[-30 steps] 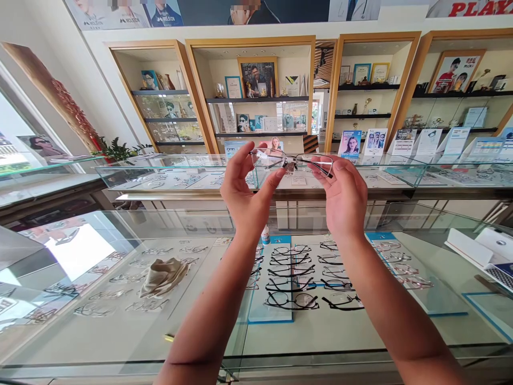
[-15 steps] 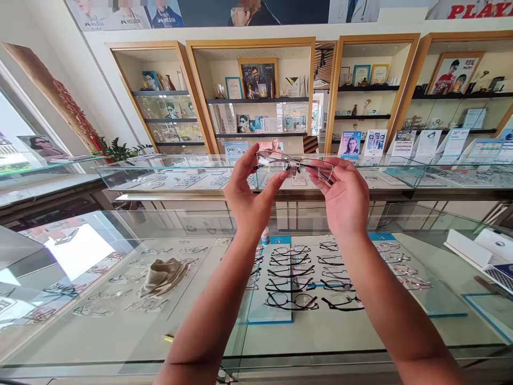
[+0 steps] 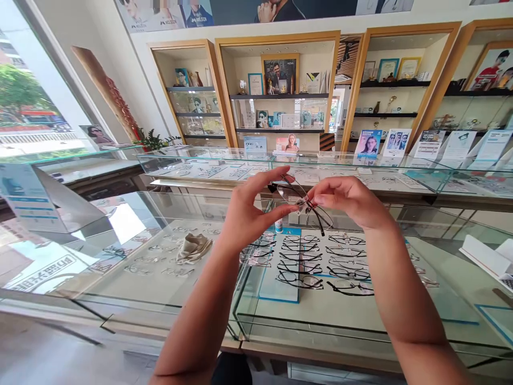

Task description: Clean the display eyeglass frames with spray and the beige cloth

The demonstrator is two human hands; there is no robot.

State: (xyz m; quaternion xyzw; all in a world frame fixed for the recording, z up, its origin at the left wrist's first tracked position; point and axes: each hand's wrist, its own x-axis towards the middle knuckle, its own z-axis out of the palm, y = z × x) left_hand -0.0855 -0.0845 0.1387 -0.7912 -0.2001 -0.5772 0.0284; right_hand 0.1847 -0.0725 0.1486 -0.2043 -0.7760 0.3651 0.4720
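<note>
A pair of thin dark-rimmed glasses (image 3: 305, 204) is held tilted above a glass display counter (image 3: 168, 299). My left hand (image 3: 251, 213) pinches the left lens between thumb and fingers. My right hand (image 3: 349, 199) pinches the frame near its bridge, with the right lens hanging down beneath the fingers. Under the hands, inside the counter, lie rows of black-framed glasses (image 3: 300, 262) on a blue-edged tray.
A beige cloth (image 3: 194, 247) lies on the counter's glass top to the left. A small bottle (image 3: 279, 225) stands behind the trays. A second glass counter (image 3: 224, 163) runs behind, with wooden wall shelves (image 3: 276, 96) beyond. White boxes (image 3: 487, 256) sit at the right.
The hands have come lower and closer together, and the glasses have tilted from level to slanted down to the right. The view has swung left and down, with the window now in sight.
</note>
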